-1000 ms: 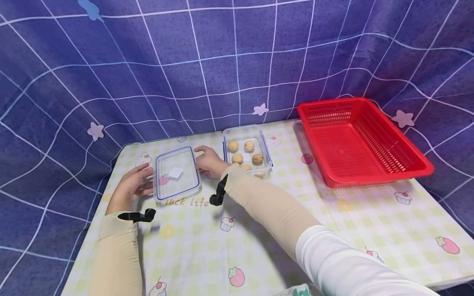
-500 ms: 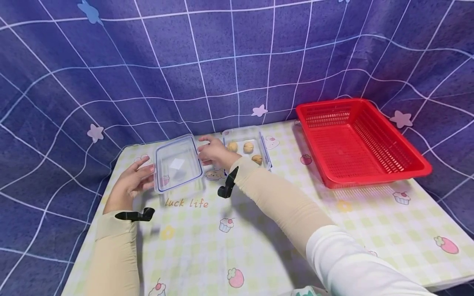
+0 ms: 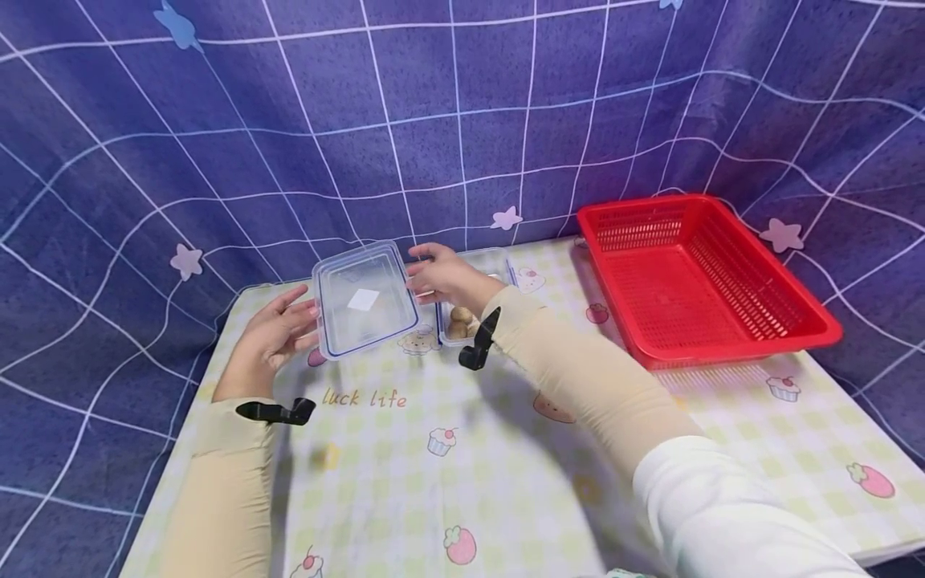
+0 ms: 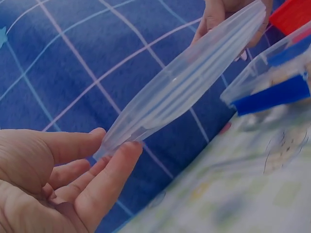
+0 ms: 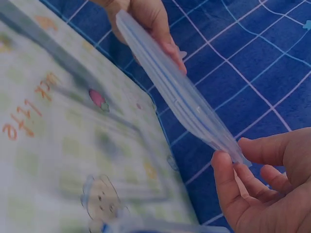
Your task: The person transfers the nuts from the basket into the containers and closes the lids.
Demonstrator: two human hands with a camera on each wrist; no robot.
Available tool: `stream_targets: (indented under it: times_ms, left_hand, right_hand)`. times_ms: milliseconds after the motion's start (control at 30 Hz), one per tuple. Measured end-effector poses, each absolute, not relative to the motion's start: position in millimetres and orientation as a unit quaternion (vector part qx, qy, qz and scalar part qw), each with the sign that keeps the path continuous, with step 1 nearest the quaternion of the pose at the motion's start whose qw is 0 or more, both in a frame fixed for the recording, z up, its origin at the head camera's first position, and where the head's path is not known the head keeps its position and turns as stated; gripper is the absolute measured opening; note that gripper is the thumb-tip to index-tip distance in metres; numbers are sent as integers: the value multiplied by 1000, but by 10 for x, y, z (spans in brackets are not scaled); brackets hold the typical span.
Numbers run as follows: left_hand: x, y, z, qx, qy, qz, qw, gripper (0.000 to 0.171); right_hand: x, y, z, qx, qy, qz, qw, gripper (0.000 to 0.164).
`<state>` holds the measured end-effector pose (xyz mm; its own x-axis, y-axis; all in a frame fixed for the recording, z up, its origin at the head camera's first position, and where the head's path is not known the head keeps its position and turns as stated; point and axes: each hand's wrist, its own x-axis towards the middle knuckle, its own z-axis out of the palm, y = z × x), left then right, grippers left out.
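Observation:
A clear plastic lid (image 3: 364,321) with a thin blue seal hangs above the table, tilted, with a white label on it. My left hand (image 3: 278,331) pinches its left edge between thumb and fingers, as the left wrist view shows. My right hand (image 3: 451,277) pinches the opposite edge; in the right wrist view the thumb and fingertips (image 5: 222,162) meet at the lid's rim. Partly behind the right hand and wrist stands a clear food container (image 3: 473,341) with walnuts (image 3: 460,319) inside. One of its blue side clips (image 4: 274,94) shows in the left wrist view.
A red plastic basket (image 3: 675,297) stands at the right of the table. A checked tablecloth (image 3: 405,474) with printed cupcakes and strawberries covers the tabletop. Behind it hangs a blue gridded curtain (image 3: 491,104).
Both hands have raised the lid off the table and carried it up and slightly right, toward the container. The right forearm now covers more of the walnuts. The basket stays put.

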<state>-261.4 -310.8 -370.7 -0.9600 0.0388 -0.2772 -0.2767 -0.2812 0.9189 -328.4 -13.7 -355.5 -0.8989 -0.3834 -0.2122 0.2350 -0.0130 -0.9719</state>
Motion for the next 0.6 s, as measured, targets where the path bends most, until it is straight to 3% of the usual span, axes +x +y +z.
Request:
stream_targets:
  times_ms: [600]
  left_hand:
    - [-2812, -2472, -3539, -77, 649, 747, 122, 74]
  right_hand:
    - [-3243, 526, -3357, -59, 686, -703, 181, 69]
